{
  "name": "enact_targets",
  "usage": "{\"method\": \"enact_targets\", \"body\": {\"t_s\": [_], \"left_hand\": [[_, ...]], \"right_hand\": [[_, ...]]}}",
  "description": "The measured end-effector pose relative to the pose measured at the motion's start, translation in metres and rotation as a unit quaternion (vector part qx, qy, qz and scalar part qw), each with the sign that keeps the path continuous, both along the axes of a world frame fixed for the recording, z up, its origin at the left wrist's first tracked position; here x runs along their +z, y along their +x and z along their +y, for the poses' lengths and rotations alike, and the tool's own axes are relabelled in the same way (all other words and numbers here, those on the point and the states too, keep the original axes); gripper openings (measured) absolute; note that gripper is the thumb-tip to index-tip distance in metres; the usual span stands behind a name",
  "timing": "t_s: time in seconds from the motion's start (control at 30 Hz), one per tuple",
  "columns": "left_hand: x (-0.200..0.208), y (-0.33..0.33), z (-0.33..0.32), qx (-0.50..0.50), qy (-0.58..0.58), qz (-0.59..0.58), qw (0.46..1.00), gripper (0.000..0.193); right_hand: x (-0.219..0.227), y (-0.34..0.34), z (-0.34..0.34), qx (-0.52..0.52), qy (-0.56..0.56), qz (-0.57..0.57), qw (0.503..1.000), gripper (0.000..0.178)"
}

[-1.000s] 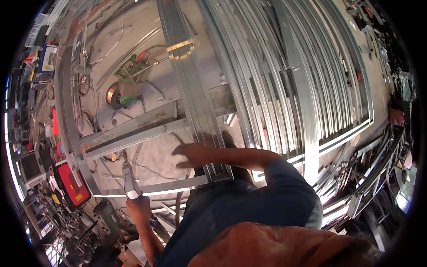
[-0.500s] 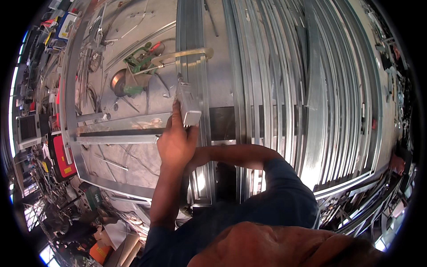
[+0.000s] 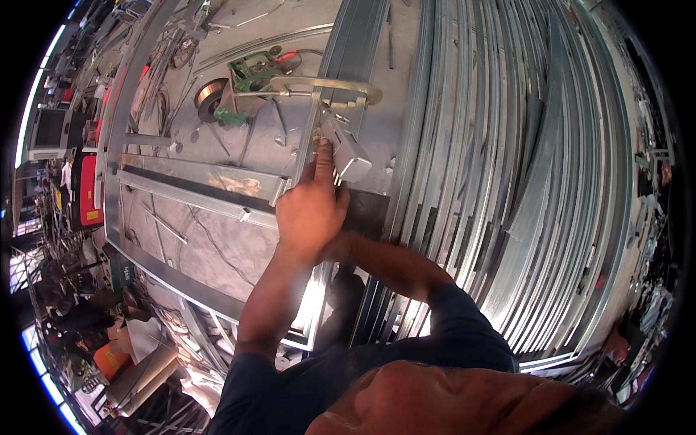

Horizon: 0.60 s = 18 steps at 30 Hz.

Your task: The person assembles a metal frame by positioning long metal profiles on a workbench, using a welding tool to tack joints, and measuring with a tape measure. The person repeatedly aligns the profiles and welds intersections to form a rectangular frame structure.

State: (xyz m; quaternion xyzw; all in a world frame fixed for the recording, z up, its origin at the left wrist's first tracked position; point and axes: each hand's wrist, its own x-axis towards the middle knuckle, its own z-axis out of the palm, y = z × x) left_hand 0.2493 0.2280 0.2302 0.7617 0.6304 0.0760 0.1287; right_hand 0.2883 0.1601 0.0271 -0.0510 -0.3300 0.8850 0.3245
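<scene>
My left hand (image 3: 310,214) reaches forward over a long metal profile, its index finger stretched along a silver box-shaped metal piece (image 3: 351,158). The thumb lies near the lower end of that piece, and the other fingers are curled and mostly hidden. Slanted across the profile, the piece has a small rod-like part at its far end. Just beyond it, a brass-coloured clamp (image 3: 370,93) spans the profile (image 3: 355,43). My right hand (image 3: 335,249) is tucked behind the left wrist; its fingers do not show.
Many long metal profiles (image 3: 464,159) lie side by side on the right. Left of the clamp sit a green tool (image 3: 250,72) and a copper-coloured spool (image 3: 210,98). A metal crosspiece (image 3: 196,196) runs left from my hand. A red case (image 3: 88,190) stands at far left.
The whole view has turned and shifted. The silver metal piece now lies more slanted against the profile, its near end swung to the right. My left index finger stays alongside it.
</scene>
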Motion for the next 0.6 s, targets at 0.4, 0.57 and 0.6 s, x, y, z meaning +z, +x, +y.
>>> {"method": "enact_targets", "body": {"t_s": [0.4,0.57,0.6], "left_hand": [[-0.012,0.011,0.01,0.029,-0.024,-0.011,0.999,0.091],[-0.017,0.007,0.014,0.026,0.013,-0.017,0.999,0.08],[-0.018,0.006,0.014,0.027,0.017,-0.026,0.999,0.079]], "right_hand": [[0.027,0.033,0.009,-0.022,0.008,-0.026,0.999,0.06],[0.028,0.032,0.013,-0.016,0.004,-0.033,0.999,0.061],[0.028,0.032,0.014,-0.015,0.004,-0.036,0.999,0.061]]}}
